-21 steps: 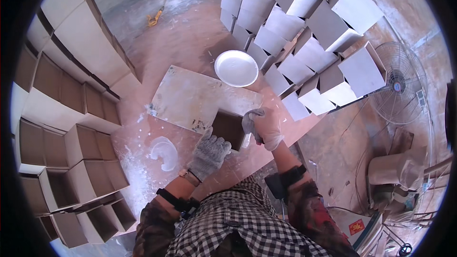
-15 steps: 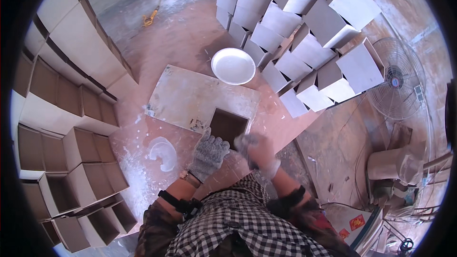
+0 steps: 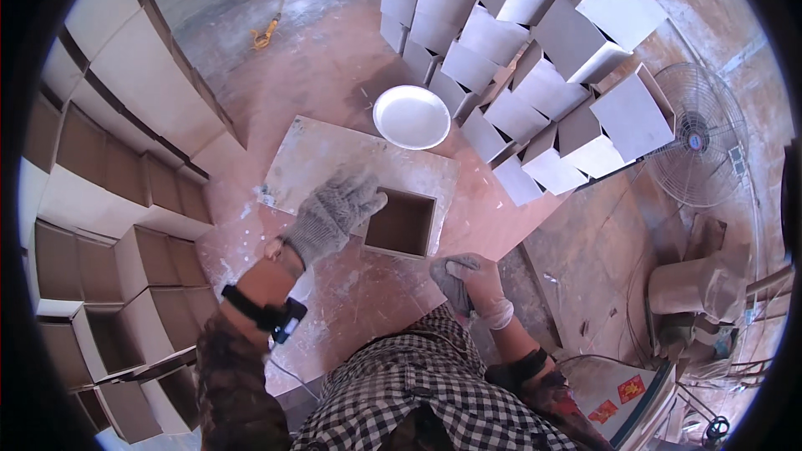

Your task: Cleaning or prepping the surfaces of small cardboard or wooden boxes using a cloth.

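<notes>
An open box with a brown inside sits on the near right part of a worn board. My left hand, in a grey knitted glove, reaches across the board. Its fingers are stretched out, and the fingertips touch the left rim of the box. To the near right of the box, clear of it, my right hand is closed round a grey cloth-like pad; its exact kind does not show. Just past the board stands a white bowl with white stuff inside.
Pale boxes are stacked at the far right, with more open boxes piled along the left. A floor fan and a bucket stand on the right. A yellow tool lies at the far left of the table.
My left hand has moved from the box's near left corner up and left along its side. My right hand has drawn away from the box toward the near right.
</notes>
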The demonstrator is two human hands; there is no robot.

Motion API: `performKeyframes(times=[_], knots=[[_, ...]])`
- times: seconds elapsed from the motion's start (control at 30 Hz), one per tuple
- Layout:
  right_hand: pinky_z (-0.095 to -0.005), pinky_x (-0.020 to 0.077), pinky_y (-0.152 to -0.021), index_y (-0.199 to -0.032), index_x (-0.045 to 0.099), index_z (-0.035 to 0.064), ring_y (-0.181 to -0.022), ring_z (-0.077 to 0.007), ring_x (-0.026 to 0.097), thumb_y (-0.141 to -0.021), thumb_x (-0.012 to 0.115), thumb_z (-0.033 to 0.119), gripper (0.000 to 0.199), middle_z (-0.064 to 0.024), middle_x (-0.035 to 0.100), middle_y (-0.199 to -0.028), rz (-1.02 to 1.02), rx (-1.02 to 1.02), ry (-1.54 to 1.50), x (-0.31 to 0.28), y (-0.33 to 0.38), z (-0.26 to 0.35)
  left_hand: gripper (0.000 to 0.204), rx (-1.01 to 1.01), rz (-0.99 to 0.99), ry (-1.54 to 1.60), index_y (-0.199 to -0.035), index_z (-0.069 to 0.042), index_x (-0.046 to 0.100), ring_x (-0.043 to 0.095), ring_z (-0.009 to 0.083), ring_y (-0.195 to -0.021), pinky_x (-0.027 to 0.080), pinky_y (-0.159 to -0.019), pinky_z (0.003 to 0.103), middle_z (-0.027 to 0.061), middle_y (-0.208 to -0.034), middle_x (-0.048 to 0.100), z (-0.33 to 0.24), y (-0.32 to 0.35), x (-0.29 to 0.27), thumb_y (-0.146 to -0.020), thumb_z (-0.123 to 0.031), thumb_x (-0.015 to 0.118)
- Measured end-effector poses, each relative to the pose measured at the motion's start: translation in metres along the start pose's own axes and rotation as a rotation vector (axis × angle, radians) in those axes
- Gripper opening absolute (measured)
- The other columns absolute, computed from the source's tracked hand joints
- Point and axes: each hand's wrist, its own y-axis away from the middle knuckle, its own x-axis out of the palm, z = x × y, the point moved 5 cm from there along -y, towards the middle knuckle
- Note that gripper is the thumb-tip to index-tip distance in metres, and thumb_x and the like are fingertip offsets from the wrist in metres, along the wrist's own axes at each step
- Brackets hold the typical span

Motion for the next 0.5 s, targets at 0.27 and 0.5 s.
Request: performKeyframes(times=[0.27, 0.5], knots=[[-0.0266, 0.0505, -0.051, -0.092, 0.064, -0.0050, -0.058, -0.0147, 0.061, -0.084, 0.059, 0.006, 0.014, -0.0081, 0.065, -0.076, -0.098, -0.039, -0.087, -0.006, -0.024, 0.039, 0.025, 0.202, -0.029, 0.124, -0.089, -0.008, 0.060, 0.048, 0.0325, -0.117, 0.032, -0.104, 0.048, 0.0149, -0.112, 0.057, -0.038, 0.015, 0.018, -0.070, -0.024, 0.063], [-0.0314, 0.0456, -0.035, -0.091, 0.064, -0.0003, -0.044, -0.0181, 0.057, -0.082, 0.062, 0.014, 0.017, -0.0108, 0.060, -0.064, -0.018, -0.187, 0.288, 0.011, -0.069, 0.091, 0.019, -0.301, 0.157, 0.303, -0.084, -0.009, 0.060, 0.056, 0.0263, -0.089, 0.040, -0.089, 0.044, 0.0100, -0.090, 0.061, -0.064, 0.012, 0.043, -0.078, -0.027, 0.060]])
